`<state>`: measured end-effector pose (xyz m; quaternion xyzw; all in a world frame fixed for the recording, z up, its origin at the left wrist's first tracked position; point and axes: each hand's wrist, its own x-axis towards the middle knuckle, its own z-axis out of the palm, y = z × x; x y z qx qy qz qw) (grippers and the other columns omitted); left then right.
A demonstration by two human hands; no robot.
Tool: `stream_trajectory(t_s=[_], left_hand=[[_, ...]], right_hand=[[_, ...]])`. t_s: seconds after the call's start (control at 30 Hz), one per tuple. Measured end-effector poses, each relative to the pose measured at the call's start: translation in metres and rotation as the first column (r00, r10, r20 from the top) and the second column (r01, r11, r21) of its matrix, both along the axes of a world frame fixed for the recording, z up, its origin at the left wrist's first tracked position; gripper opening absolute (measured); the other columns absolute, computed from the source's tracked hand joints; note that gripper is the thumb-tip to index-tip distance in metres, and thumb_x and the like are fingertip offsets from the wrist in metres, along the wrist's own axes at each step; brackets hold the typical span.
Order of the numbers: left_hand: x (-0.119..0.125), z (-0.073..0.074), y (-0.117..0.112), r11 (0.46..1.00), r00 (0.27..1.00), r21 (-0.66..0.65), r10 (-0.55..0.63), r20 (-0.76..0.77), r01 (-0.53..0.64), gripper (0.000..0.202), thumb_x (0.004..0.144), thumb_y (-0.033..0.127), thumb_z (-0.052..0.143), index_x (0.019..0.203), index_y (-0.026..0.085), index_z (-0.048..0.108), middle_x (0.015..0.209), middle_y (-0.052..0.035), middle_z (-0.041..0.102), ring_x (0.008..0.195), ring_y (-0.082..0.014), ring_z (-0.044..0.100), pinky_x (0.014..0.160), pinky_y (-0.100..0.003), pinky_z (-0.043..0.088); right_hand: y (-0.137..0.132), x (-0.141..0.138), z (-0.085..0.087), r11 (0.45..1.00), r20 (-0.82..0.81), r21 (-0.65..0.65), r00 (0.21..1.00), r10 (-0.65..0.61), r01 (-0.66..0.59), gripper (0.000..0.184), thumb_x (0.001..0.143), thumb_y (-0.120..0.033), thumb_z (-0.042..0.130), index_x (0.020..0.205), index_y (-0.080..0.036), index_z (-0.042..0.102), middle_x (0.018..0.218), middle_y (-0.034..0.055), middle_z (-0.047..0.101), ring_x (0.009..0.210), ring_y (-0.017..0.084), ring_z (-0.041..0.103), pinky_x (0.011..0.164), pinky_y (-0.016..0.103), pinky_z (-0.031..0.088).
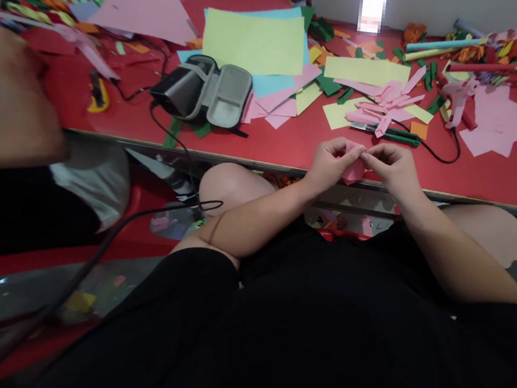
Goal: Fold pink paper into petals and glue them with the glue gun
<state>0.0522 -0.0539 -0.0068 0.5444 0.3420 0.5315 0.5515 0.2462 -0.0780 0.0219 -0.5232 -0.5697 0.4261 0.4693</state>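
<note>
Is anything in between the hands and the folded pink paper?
No, nothing I can see: the left hand and right hand already pinch the folded pink paper. The green cutter lies beyond them on the table.

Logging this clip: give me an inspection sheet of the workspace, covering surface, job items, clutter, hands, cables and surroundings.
Surface: red table, its far side strewn with coloured paper.
Job items: folded pink paper, held at the table's near edge.
Clutter: green cutter just beyond the hands; pink glue gun to the right; open case and yellow cutter to the left.
Hands: left hand and right hand pinch the pink paper near its top.
Cables: black cable by the glue gun; another runs from the case over the edge.
Surroundings: co-worker's arm at left; paper scraps on the floor.
</note>
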Motion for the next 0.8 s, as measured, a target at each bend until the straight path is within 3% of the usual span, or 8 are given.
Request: stream_trajectory(t_s=[0.27,0.47,0.57,0.67,0.8], left_hand=[[-0.003,0.003,0.001,0.999,0.998,0.007,-0.049,-0.029,0.050,0.059,0.093,0.080,0.100,0.091,0.022,0.092,0.088,-0.0054,0.086,0.081,-0.0157,0.074,0.075,-0.029,0.059],[-0.008,0.004,0.004,0.998,0.999,-0.054,-0.044,-0.022,0.042,0.052,0.091,0.072,0.106,0.102,0.022,0.096,0.099,-0.0083,0.092,0.089,-0.0189,0.082,0.082,-0.031,0.065],[-0.008,0.005,0.004,0.998,0.998,-0.042,-0.043,-0.045,0.041,0.047,0.092,0.068,0.107,0.101,0.022,0.096,0.095,-0.0080,0.091,0.084,-0.0182,0.079,0.076,-0.031,0.064],[-0.008,0.005,0.003,0.998,0.997,-0.037,-0.053,-0.061,0.051,0.050,0.097,0.073,0.101,0.101,0.023,0.096,0.091,-0.0068,0.089,0.079,-0.0171,0.076,0.069,-0.029,0.061],[-0.011,0.006,0.005,0.987,0.995,-0.141,-0.086,-0.056,0.078,0.064,0.105,0.086,0.085,0.092,0.024,0.091,0.092,-0.0081,0.088,0.078,-0.0168,0.078,0.061,-0.027,0.056]], right_hand=[[-0.001,0.003,0.001,0.998,0.038,0.067,0.999,0.016,-0.018,0.046,0.087,-0.067,0.104,0.081,-0.026,0.083,0.078,0.0034,0.079,0.073,0.020,0.067,0.071,0.038,0.056],[-0.002,-0.002,0.003,1.000,-0.048,0.021,0.999,-0.001,0.002,0.054,0.078,-0.075,0.107,0.084,-0.028,0.082,0.081,0.0042,0.081,0.077,0.023,0.073,0.075,0.040,0.062],[-0.001,-0.002,0.003,1.000,-0.055,0.008,0.998,-0.022,0.022,0.051,0.076,-0.073,0.107,0.087,-0.028,0.084,0.083,0.0049,0.083,0.079,0.024,0.074,0.076,0.041,0.063],[-0.001,0.000,0.004,1.000,-0.028,0.000,0.999,-0.026,0.026,0.048,0.077,-0.070,0.104,0.087,-0.029,0.083,0.088,0.0065,0.086,0.084,0.026,0.077,0.078,0.043,0.064],[-0.001,0.002,0.005,0.999,0.023,0.042,0.999,-0.029,0.028,0.044,0.081,-0.069,0.101,0.089,-0.029,0.085,0.093,0.0068,0.088,0.087,0.027,0.076,0.081,0.044,0.064]])
